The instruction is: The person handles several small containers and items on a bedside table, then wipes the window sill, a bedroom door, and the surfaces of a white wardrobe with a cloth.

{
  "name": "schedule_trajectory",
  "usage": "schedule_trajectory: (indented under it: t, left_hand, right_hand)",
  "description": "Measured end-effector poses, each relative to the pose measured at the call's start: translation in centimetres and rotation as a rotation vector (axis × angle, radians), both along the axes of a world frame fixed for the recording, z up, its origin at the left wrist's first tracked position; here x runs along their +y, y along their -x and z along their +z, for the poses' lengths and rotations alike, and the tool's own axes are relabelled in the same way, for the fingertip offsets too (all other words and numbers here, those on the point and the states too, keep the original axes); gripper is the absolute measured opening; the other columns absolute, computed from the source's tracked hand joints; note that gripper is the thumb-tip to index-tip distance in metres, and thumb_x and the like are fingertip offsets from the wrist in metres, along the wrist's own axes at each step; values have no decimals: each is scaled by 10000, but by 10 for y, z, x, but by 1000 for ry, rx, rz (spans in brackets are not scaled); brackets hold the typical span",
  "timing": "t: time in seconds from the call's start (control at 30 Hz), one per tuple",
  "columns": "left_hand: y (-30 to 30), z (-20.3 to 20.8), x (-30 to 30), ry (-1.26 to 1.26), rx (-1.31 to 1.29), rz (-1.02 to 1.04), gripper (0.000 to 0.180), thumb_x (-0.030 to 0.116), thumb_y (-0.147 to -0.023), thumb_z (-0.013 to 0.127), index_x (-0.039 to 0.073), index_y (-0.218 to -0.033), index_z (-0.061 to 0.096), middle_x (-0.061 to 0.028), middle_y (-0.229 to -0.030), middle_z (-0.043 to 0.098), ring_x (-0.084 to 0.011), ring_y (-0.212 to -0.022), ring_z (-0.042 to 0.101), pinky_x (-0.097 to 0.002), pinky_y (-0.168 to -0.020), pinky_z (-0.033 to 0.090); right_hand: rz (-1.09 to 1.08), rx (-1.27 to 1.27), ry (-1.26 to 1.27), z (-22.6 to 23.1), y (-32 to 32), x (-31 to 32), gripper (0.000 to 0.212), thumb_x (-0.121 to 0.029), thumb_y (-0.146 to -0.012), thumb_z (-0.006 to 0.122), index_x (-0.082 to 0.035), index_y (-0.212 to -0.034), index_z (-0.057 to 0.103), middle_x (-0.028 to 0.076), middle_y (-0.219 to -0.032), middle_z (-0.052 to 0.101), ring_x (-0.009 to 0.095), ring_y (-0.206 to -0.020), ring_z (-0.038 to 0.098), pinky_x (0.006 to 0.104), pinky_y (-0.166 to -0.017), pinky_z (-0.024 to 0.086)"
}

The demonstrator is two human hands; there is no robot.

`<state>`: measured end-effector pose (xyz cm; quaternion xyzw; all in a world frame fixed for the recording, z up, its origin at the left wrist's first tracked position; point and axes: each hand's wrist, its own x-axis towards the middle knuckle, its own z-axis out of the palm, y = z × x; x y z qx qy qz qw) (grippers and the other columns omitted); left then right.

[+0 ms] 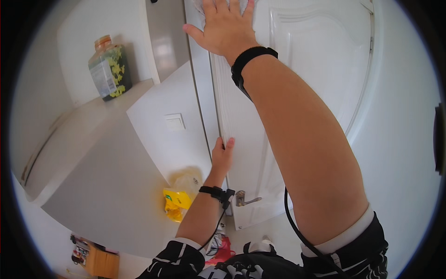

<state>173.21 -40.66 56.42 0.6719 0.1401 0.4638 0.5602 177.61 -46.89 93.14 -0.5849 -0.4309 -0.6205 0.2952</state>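
Note:
My right hand (227, 28) reaches high up the white panelled door (320, 60). Its fingers are spread and press flat over a pale, crumpled cloth (198, 5), which is partly cut off by the top of the view. Lower down, my left hand (223, 156) grips the door's free edge, thumb on the face and fingers curled behind it, partly hidden. Below that hand is a metal lever handle (246, 198). Each wrist wears a black strap, and dark cables run along the arms.
On the left, a bottle (109, 69) with yellow flowers stands on a rounded shelf (93, 111). A light switch (174, 122) sits on the wall beside the door. Yellow and clear plastic bags (176, 202) are below it, and a wooden cabinet (101, 261) is at the lower left.

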Motion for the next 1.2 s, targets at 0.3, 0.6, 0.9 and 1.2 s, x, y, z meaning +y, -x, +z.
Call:
schedule_trajectory:
  t: [0.3,0.6,0.9,1.2]
  left_hand:
    - [11,2,-20,14,-33,59,460,468,-992,632,21,-922,550,6,-721,512,-93,-676,437,-285,-601,405]
    - [29,10,-84,61,-96,131,424,426,-1007,628,18,-917,556,10,-719,519,-76,-674,440,-266,-598,400]
    - [66,2,-155,15,-28,265,495,466,-981,657,23,-838,489,-2,-657,457,-96,-633,400,-295,-545,365]
    - [99,-3,-304,-5,-27,423,508,456,-940,714,17,-831,482,-34,-615,447,-128,-585,396,-331,-524,370]
  right_hand:
    - [3,64,164,-33,18,-26,945,-654,-904,550,-54,-1586,290,160,-1681,181,409,-1543,127,681,-1198,60]
    - [116,3,111,-93,14,-65,900,-685,-880,568,-133,-1563,370,84,-1646,283,388,-1521,184,672,-1192,113]
    - [195,113,211,-155,50,-149,922,-671,-863,596,-64,-1535,421,122,-1650,247,421,-1529,131,692,-1187,80]
    - [330,217,273,-207,77,-284,938,-651,-864,619,106,-1409,515,195,-1662,200,482,-1525,74,695,-1174,57]
